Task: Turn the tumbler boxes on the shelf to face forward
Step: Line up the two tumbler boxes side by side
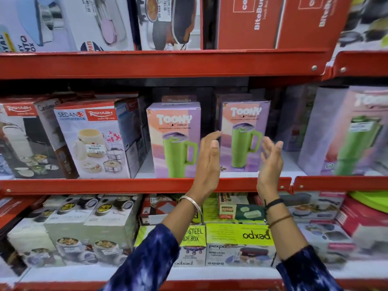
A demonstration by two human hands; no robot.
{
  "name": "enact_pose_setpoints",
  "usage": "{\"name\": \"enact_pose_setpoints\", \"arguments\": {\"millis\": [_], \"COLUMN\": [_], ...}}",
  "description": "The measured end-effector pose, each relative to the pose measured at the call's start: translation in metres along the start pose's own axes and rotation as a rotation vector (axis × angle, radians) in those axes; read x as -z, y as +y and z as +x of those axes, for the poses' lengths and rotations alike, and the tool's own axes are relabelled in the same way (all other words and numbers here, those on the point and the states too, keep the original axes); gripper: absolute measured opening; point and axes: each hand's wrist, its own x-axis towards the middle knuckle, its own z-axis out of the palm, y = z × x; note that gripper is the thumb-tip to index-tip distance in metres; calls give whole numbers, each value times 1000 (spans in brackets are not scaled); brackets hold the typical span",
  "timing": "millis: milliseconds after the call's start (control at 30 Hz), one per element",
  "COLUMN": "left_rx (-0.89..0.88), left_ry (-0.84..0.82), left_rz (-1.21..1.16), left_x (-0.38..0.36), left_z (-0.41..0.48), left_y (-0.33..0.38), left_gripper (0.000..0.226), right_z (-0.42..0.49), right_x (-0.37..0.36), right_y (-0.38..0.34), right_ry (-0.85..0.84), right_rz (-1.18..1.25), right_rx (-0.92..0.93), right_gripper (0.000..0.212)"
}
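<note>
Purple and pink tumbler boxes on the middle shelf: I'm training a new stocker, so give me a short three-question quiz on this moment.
1. True or false: the left hand grips the left purple and pink tumbler box.
2. What colour is the tumbler printed on the right purple and pink tumbler box?
3. The right hand is: A closed on a box; B open, holding nothing; C out of view.

Key: 1 false, both hands are open in front of the boxes; 2 green; 3 B.

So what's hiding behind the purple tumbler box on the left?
Behind the left tumbler box another box top pokes up, with matching lettering. The rest of it is covered, and the shelf further back is too dark to see.
</note>
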Motion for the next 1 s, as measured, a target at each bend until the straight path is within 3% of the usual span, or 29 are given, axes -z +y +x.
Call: {"name": "enact_pose_setpoints", "arguments": {"millis": [233,333,433,533,700,1000], "left_rx": [273,271,280,290,314,322], "left_ry": [13,10,28,35,41,2], "left_rz": [-11,3,-6,-7,-33,20], "left_x": [-38,-42,-44,-43,-38,-33], "left_z": [35,39,37,33,20,-3], "left_y": [-34,-35,-32,-29,-25,-6], "left_gripper": [53,62,55,60,101,87], "right_z": [52,63,60,57,47,23], "right_x": [18,22,25,32,43,58], "right_y": [19,22,19,18,9,-7], "right_ry": [-89,-160,-231,-206,-191,-198], "right_rz": [-93,-85,-62,-54,-71,-78], "right_rx": [-114,-171,-197,-203,-220,-185], "right_gripper": [60,58,55,59,64,64]}}
